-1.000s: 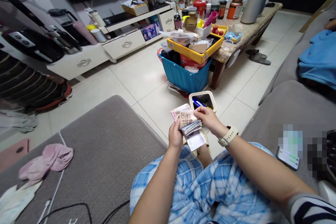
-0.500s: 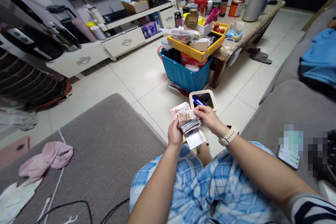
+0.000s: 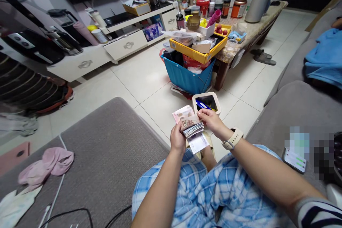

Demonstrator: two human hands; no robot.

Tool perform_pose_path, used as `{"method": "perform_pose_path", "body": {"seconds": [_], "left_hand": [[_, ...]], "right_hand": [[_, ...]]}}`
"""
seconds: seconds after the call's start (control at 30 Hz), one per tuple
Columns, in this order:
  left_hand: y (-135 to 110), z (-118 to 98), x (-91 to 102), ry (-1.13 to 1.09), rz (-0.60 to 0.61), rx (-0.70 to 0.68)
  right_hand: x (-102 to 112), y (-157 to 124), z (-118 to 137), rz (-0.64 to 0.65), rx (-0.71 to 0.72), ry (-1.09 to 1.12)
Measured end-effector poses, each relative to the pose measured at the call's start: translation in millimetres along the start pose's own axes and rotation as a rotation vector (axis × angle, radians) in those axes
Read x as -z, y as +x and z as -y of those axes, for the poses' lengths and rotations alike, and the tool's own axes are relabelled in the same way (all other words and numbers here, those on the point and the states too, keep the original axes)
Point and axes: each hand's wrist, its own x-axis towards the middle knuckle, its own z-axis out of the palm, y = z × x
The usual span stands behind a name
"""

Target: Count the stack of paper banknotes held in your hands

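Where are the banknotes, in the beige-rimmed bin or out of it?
Out: the left hand grips the banknotes, the right hand pinches one edge, and the beige-rimmed bin shows beyond them.

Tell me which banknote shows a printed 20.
The brownish banknote between left hand and right hand; pink banknotes show beyond it, a purplish banknote pokes out below.

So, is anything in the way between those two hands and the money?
Nothing visible is. The left hand grips the banknotes directly, and the right hand pinches the edge of one. The open bin sits beyond them, not in between.
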Motion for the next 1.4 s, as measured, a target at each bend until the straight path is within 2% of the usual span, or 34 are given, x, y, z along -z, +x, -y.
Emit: {"method": "perform_pose_path", "body": {"seconds": [0.17,0.33,0.53,0.77,1.13,1.4], "left_hand": [[-3,-4,-3.3,-0.029,0.017,0.039],[-5,-5,-4.1,0.011,-0.021,0.027],[-6,-7,-4.8,0.028,-0.002,0.061],[-5,-5,-4.9,0.048,0.005,0.051],[1,3,-0.4,-0.018,-0.054,0.054],[1,1,-3.9,-0.079,-0.035,0.066]], "right_hand": [[1,-2,4,0.054,-0.031,0.004],[1,-2,4,-0.028,0.001,-0.049],[2,0,2,-0.132,-0.025,-0.064],[3,1,2,-0.051,-0.03,-0.052],[2,2,2,-0.042,-0.056,-0.029],[2,1,3,-0.022,-0.065,-0.023]]}}
